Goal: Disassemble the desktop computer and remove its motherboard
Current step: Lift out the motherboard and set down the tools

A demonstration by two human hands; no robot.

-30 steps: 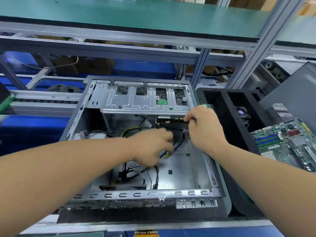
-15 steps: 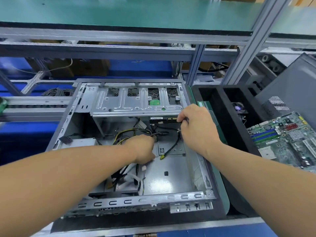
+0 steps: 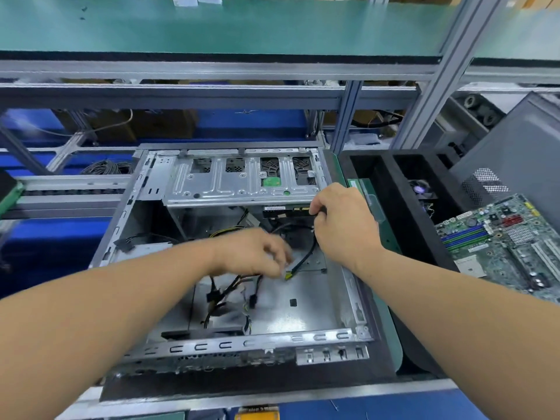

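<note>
An open grey desktop case (image 3: 321, 336) lies on its side before me, its bare metal floor showing. Loose black and yellow cables (image 3: 230, 294) sprawl inside it. My left hand (image 3: 254, 253) hovers over the cables with fingers curled, blurred by motion; whether it holds a cable I cannot tell. My right hand (image 3: 342, 225) pinches a black cable (image 3: 306, 256) at the drive (image 3: 286, 211) under the silver drive cage (image 3: 239, 184). A green motherboard (image 3: 503, 244) lies outside the case at the right.
A black foam tray (image 3: 394, 207) with compartments stands right of the case, a small fan in one pocket. A grey side panel (image 3: 515, 156) leans at the far right. A green shelf (image 3: 212, 28) and aluminium frame posts run overhead. A roller conveyor (image 3: 69, 189) lies left.
My left hand has drawn back from the drive area toward the case middle, over the cable bundle. My right hand stays at the drive's cable. The view has shifted slightly.
</note>
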